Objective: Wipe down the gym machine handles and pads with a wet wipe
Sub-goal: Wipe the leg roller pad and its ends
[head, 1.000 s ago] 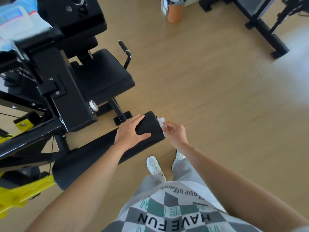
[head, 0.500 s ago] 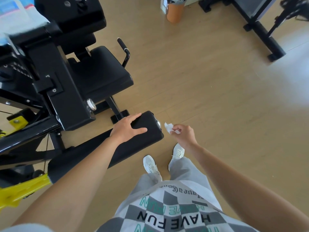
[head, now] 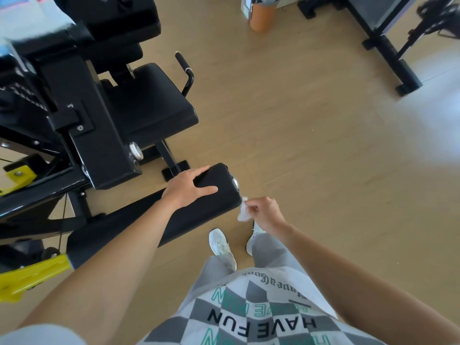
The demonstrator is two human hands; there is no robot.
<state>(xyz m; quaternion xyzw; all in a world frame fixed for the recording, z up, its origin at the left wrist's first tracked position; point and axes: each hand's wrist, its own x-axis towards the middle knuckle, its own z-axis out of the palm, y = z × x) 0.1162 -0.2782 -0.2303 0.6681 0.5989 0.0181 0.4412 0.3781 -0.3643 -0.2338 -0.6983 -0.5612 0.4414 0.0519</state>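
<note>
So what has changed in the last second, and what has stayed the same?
The right hand, pinching the wet wipe, took it off the end of the roller pad, drew away, then came back lower, beside the pad's bottom corner. Whether the wipe touches the pad now is unclear. The left hand stayed flat on top of the pad, which did not move.

Floor point(head: 311, 135): pale wood planks, with a bright washed-out patch at the right. Standing on it: black machine point(head: 99, 135) at left, resting on a flat foot point(head: 175, 169); orange bottle point(head: 262, 17), upright at the far edge, just beside a white box point(head: 245, 6). Also a second black frame point(head: 388, 46) at far right, and two white shoes point(head: 219, 241) side by side near the lower centre.
</note>
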